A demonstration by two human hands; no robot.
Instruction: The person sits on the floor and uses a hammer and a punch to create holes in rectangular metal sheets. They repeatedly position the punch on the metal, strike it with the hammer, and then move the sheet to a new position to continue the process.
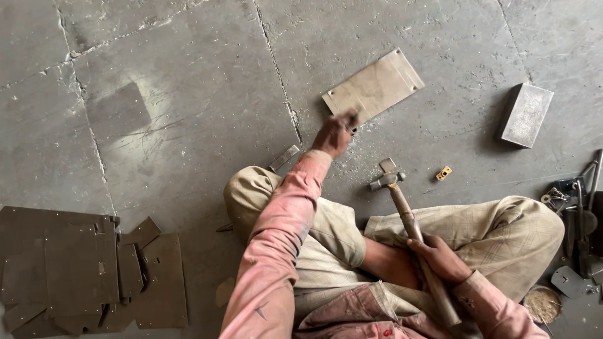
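Note:
I sit cross-legged on a concrete floor. My left hand (335, 132) reaches forward in a pink sleeve and touches the near corner of a flat rectangular metal plate (374, 85); the fingers are blurred, so whether they grip it is unclear. My right hand (443, 257) is closed around the wooden handle of a hammer (402, 204), whose steel head (385, 179) rests low near the floor between my knees. A small metal piece (387, 165) lies just beyond the hammer head.
A metal block (526, 114) stands at the right. A small yellow part (444, 172) lies near it. Dark cut sheet-metal pieces (88, 273) are stacked at the lower left. Tools and scraps (578, 213) crowd the right edge. A narrow strip (284, 157) lies by my left knee.

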